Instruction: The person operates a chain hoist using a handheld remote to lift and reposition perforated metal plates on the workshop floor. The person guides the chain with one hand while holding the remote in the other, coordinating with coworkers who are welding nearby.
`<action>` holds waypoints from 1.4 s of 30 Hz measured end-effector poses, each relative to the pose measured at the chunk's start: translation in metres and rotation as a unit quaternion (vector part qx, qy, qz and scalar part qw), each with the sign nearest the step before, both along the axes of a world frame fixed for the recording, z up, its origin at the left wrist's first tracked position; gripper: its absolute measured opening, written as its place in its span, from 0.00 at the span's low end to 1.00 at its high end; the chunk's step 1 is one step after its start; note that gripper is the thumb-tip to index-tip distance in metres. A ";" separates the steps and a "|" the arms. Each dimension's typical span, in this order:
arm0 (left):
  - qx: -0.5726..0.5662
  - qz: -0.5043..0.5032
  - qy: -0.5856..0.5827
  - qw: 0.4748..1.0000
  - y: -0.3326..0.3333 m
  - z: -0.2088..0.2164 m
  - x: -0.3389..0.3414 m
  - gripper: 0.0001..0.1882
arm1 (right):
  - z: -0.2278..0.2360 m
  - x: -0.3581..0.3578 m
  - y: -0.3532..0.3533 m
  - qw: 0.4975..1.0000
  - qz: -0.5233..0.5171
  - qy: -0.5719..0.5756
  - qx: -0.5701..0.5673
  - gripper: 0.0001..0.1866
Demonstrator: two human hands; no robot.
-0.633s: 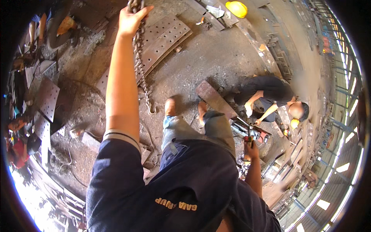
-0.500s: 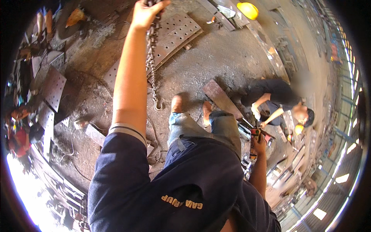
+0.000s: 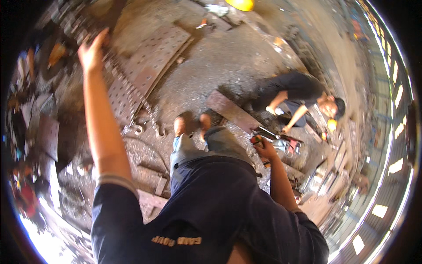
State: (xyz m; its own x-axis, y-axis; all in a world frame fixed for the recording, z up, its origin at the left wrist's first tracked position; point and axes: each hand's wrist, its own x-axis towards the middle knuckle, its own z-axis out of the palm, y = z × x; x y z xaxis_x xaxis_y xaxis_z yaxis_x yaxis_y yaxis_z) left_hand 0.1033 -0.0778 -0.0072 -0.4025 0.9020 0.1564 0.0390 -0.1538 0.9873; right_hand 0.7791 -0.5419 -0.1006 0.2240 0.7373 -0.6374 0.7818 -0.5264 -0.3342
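My left arm reaches up and out to the left. My left hand (image 3: 93,52) is closed around a steel chain (image 3: 121,79), its thumb sticking up; motion blur softens the fingers. Below the hand the chain hangs in two strands, which end in metal hooks (image 3: 139,130) above the floor. At my right side, my right hand (image 3: 266,150) grips a pendant control (image 3: 256,139), a long black body with red and orange parts, partly hidden by the fingers and forearm. Behind the chain lies a rusty steel plate (image 3: 154,57) with rows of holes.
A person (image 3: 292,94) in dark clothes crouches at the right, a hand near a red tool (image 3: 293,144). A flat steel bar (image 3: 233,112) lies before my feet. A yellow helmet (image 3: 241,4) sits at the far edge. Cables and steel offcuts (image 3: 151,178) lie at the left.
My left hand has swung left and somewhat down with the chain, and two hooks now show apart. The view has shifted. My right hand still grips the pendant control.
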 end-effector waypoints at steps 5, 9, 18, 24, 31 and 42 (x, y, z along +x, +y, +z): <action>0.017 0.053 -0.077 0.995 -0.033 -0.011 -0.004 0.10 | -0.020 0.016 0.011 0.995 0.044 0.001 -0.090 0.38; -0.016 0.133 -0.052 0.990 -0.067 -0.007 -0.009 0.09 | -0.046 0.041 0.035 0.997 0.042 0.044 -0.048 0.38; -0.050 0.207 -0.083 0.974 -0.150 0.030 0.054 0.11 | -0.095 0.132 0.093 0.993 -0.042 0.112 0.019 0.38; -0.039 0.195 -0.034 0.979 -0.191 0.045 0.076 0.11 | -0.147 0.183 0.089 0.994 -0.079 0.080 0.016 0.32; -0.062 0.286 -0.026 0.956 -0.229 0.062 0.079 0.11 | -0.120 0.163 0.108 0.992 -0.082 0.092 -0.032 0.38; 0.024 0.207 -0.002 0.978 -0.325 0.096 0.049 0.12 | -0.107 0.026 0.172 0.968 0.247 0.032 -0.036 0.58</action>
